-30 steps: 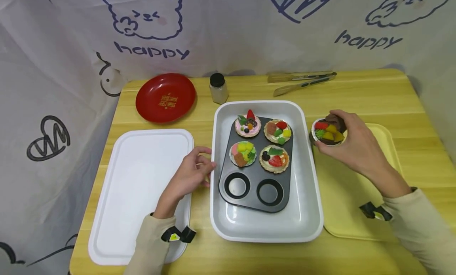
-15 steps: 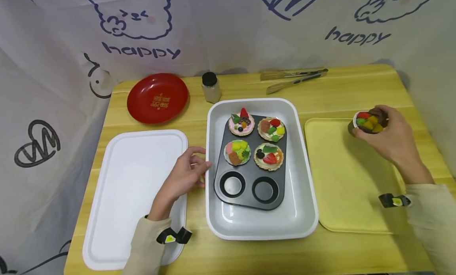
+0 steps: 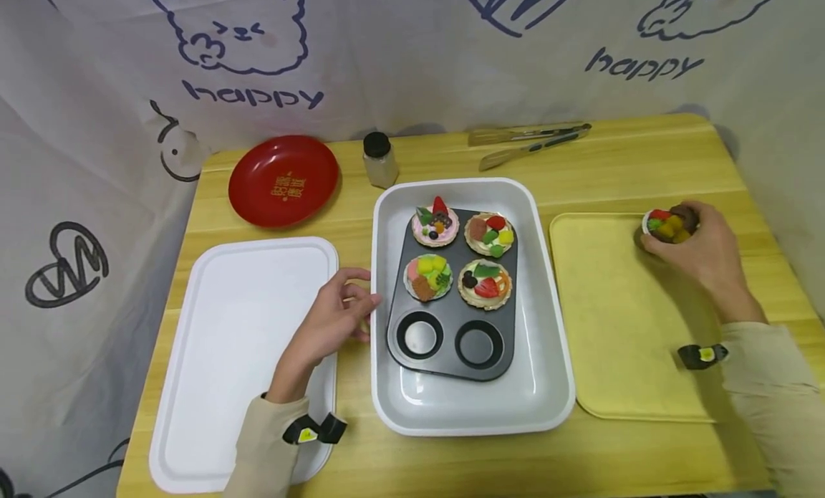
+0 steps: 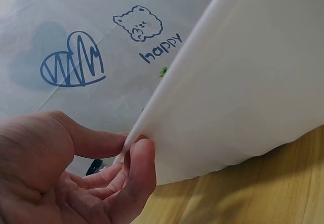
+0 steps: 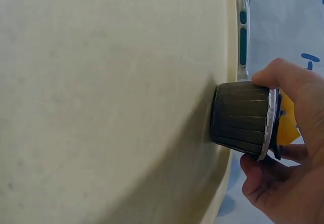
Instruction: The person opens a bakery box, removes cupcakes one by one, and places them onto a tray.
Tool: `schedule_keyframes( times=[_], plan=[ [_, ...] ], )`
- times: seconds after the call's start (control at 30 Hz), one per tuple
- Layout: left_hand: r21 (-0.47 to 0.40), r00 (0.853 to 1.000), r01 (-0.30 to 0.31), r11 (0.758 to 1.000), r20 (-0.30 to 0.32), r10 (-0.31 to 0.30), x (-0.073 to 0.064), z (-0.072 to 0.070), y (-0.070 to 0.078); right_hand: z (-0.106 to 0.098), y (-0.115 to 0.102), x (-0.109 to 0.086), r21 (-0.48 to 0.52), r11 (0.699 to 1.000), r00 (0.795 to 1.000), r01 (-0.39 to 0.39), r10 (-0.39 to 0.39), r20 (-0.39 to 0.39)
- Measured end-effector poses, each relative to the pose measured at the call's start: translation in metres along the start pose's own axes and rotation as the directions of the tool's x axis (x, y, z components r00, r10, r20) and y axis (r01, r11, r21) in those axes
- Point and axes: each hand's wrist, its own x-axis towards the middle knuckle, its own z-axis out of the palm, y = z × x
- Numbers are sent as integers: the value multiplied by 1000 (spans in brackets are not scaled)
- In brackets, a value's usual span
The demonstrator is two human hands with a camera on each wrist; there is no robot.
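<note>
Your right hand (image 3: 702,251) grasps the cupcake (image 3: 670,227), thumb and fingers set on opposite sides near its silvery rim. The cupcake is at the far right corner of the yellow tray (image 3: 619,340), upright, with red, green, yellow and brown pieces on top of a dark pleated cup. In the right wrist view its base lies close to the tray's edge; you cannot tell from here whether it touches.

Your left hand (image 3: 335,315) pinches the near-side part of the left rim of the white bin (image 3: 473,410) between thumb and finger, with your forearm above the white tray (image 3: 251,369).

Inside the bin lies a dark muffin pan (image 3: 449,344), a little askew. Four tarts sit in its far and middle rows: a pink tart (image 3: 435,227) and a berry tart (image 3: 488,233) in the far row, a green tart (image 3: 428,276) and a strawberry tart (image 3: 485,284) in the middle.

Along the back of the wooden table (image 3: 361,455) you have a red plate (image 3: 258,183), a black-capped jar (image 3: 380,167) and tongs (image 3: 535,148). Behind them hangs a printed cloth (image 3: 387,54).
</note>
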Motion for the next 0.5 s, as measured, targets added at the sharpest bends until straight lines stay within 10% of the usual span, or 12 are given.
schedule_keyframes(
  times=[0.5],
  plan=[
    [-10,1000,8,1000,2,-8,0,-1,-1,3,0,4,-13,999,999,34,-33,19]
  ],
)
